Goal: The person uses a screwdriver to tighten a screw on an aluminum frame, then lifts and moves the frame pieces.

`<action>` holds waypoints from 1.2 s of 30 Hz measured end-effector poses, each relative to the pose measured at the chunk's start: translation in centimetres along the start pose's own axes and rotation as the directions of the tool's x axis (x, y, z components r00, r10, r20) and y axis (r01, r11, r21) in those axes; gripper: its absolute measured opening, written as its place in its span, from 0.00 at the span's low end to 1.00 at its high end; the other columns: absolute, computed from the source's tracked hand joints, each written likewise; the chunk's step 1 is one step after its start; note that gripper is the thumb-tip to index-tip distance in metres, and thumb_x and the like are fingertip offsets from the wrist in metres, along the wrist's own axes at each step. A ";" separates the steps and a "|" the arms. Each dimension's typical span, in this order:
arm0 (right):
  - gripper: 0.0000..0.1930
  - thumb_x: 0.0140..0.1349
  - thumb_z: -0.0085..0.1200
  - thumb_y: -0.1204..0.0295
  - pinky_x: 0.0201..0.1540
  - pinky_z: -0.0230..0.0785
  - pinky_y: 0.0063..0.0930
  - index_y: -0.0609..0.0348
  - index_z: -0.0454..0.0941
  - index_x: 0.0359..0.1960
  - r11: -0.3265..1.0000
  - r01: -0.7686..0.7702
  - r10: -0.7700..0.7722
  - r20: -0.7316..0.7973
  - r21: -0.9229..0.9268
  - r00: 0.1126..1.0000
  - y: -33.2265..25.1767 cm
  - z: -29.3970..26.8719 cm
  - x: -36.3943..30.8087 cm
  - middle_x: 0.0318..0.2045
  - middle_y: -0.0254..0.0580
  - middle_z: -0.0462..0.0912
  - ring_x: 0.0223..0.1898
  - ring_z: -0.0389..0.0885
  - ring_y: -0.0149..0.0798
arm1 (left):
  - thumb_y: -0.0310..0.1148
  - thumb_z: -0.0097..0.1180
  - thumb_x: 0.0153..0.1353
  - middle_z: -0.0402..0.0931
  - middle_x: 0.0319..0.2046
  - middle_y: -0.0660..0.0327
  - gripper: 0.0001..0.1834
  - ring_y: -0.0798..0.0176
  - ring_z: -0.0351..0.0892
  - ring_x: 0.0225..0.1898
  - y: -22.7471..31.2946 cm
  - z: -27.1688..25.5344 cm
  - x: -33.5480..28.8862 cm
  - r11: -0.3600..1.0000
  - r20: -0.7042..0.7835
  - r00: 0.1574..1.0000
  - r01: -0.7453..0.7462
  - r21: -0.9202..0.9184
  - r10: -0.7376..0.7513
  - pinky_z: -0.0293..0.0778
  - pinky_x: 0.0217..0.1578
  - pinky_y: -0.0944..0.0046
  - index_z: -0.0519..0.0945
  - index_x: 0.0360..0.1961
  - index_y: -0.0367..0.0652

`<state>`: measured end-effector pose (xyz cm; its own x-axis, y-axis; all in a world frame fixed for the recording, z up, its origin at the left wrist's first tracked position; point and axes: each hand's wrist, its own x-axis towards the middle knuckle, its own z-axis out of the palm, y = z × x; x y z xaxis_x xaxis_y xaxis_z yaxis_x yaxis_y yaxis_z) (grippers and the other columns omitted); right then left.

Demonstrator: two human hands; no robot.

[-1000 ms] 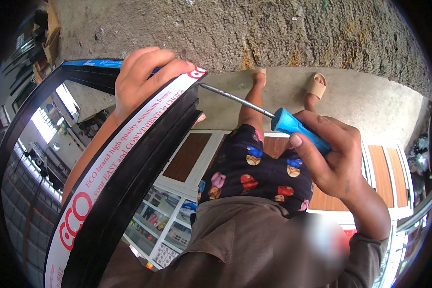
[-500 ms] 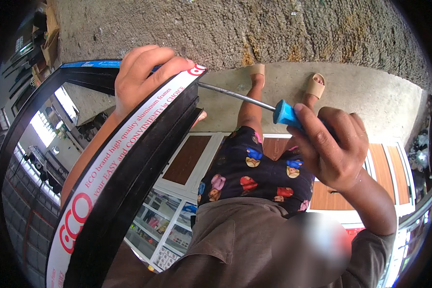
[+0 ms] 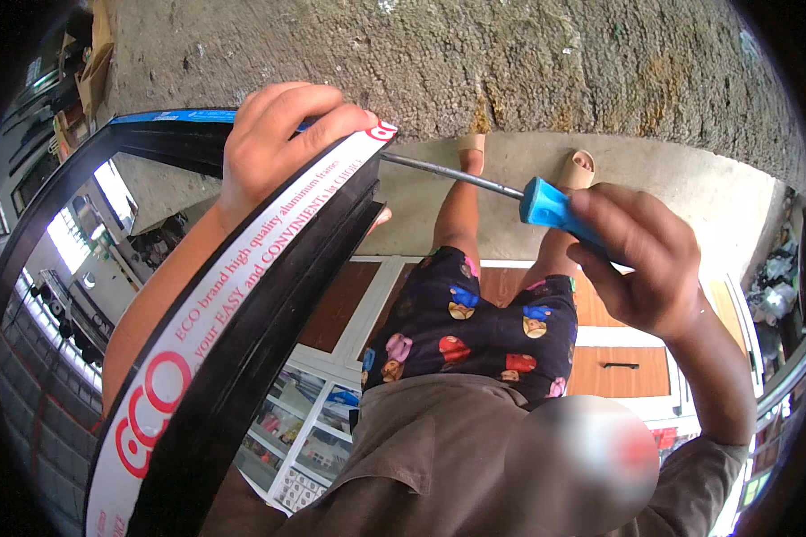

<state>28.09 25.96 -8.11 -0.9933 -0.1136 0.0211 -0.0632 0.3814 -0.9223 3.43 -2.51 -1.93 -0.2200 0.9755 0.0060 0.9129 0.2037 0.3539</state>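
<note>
My left hand [image 3: 282, 143] is wrapped round the corner end of a black aluminum frame [image 3: 287, 268]. White tape with red print [image 3: 242, 251] runs along the near bar, and a blue strip [image 3: 175, 116] lies along the far one. In my right hand [image 3: 649, 255] is a screwdriver [image 3: 551, 204] with a blue handle, held by closed fingers. Its long metal shaft reaches left to the end of the frame bar, just below my left hand. The tip and whatever it meets are hidden at the bar's end.
A worn carpet-covered surface [image 3: 528, 63] spans the top of the view. Around my legs are concrete floor [image 3: 519, 215] and white-framed cabinets with wood panels [image 3: 631, 371]. A glass-fronted case [image 3: 318, 447] stands lower left, and a cardboard piece [image 3: 94, 80] at the far left.
My right hand and the screwdriver have shifted slightly right and down, with the handle turned a little. The frame's end and my left hand have moved slightly right. Both grips stay the same.
</note>
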 end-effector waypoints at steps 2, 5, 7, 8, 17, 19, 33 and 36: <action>0.27 0.57 0.73 0.74 0.35 0.80 0.36 0.62 0.84 0.61 0.953 0.206 -0.226 -0.068 -0.220 0.972 0.3 0.4 -0.3 0.43 0.52 0.87 0.34 0.87 0.47 | 0.57 0.78 0.47 0.82 0.41 0.56 0.32 0.47 0.85 0.43 -0.3 0.0 0.3 1.000 -0.003 1.000 -0.028 0.004 0.028 0.79 0.48 0.50 0.89 0.45 0.43; 0.18 0.67 0.70 0.67 0.30 0.77 0.30 0.62 0.87 0.56 0.902 -0.330 0.337 0.023 0.278 0.941 -0.9 1.7 0.5 0.31 0.45 0.85 0.28 0.84 0.34 | 0.57 0.79 0.47 0.83 0.40 0.56 0.33 0.48 0.85 0.42 0.1 -0.8 0.8 0.998 0.014 1.000 -0.005 0.063 0.004 0.79 0.47 0.51 0.89 0.45 0.42; 0.23 0.76 0.60 0.50 0.21 0.57 0.21 0.60 0.85 0.36 -0.061 -0.862 0.560 0.732 0.504 0.388 -0.5 -1.3 2.5 0.22 0.32 0.79 0.19 0.71 0.26 | 0.49 0.86 0.25 0.80 0.44 0.54 0.43 0.45 0.83 0.47 0.0 -0.9 0.0 0.999 0.038 0.999 0.017 0.050 -0.019 0.79 0.51 0.49 0.86 0.47 0.43; 0.23 0.75 0.61 0.49 0.21 0.56 0.21 0.58 0.83 0.32 -0.039 -0.864 0.543 0.736 0.503 0.404 -0.2 -1.8 3.6 0.22 0.31 0.78 0.18 0.69 0.25 | 0.47 0.86 0.23 0.80 0.44 0.54 0.43 0.45 0.83 0.47 0.0 -0.8 -0.1 0.999 0.039 0.999 0.027 0.047 -0.028 0.79 0.52 0.49 0.86 0.47 0.43; 0.25 0.58 0.72 0.78 0.37 0.81 0.34 0.63 0.85 0.59 0.936 0.284 -0.292 -0.005 -0.210 0.957 0.8 0.0 1.5 0.44 0.55 0.88 0.33 0.89 0.50 | 0.58 0.79 0.47 0.83 0.39 0.57 0.31 0.49 0.85 0.41 -0.2 -0.1 0.2 1.000 -0.035 0.999 -0.004 0.024 0.004 0.78 0.46 0.53 0.89 0.44 0.44; 0.17 0.67 0.66 0.75 0.28 0.76 0.31 0.62 0.86 0.57 0.905 -0.223 0.178 0.154 0.363 0.972 0.4 1.0 1.5 0.36 0.49 0.86 0.31 0.87 0.40 | 0.58 0.77 0.50 0.82 0.39 0.57 0.31 0.48 0.84 0.41 -0.2 0.1 0.5 0.998 -0.016 0.999 -0.033 0.045 0.033 0.78 0.46 0.52 0.89 0.44 0.43; 0.31 0.52 0.73 0.86 0.51 0.80 0.34 0.60 0.80 0.61 0.324 -0.668 0.475 0.495 0.671 0.727 -0.1 -1.7 1.8 0.47 0.41 0.83 0.47 0.85 0.35 | 0.57 0.77 0.49 0.81 0.41 0.57 0.31 0.47 0.84 0.43 -0.5 -0.1 -0.1 1.000 -0.015 1.000 -0.016 0.000 0.016 0.78 0.47 0.51 0.89 0.47 0.45; 0.27 0.53 0.74 0.82 0.40 0.82 0.35 0.62 0.84 0.57 0.977 -0.116 0.120 -0.010 0.180 0.993 1.3 -0.3 0.4 0.46 0.52 0.84 0.40 0.88 0.47 | 0.57 0.77 0.49 0.81 0.42 0.57 0.31 0.48 0.84 0.43 -0.4 -0.2 0.2 1.000 -0.007 1.000 -0.016 0.005 0.016 0.78 0.48 0.51 0.88 0.47 0.45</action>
<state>27.59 26.69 -9.17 -0.9946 -0.0582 -0.0860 0.0712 0.2206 -0.9728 2.97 -2.39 -1.89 -0.2075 0.9780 0.0188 0.9181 0.1881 0.3488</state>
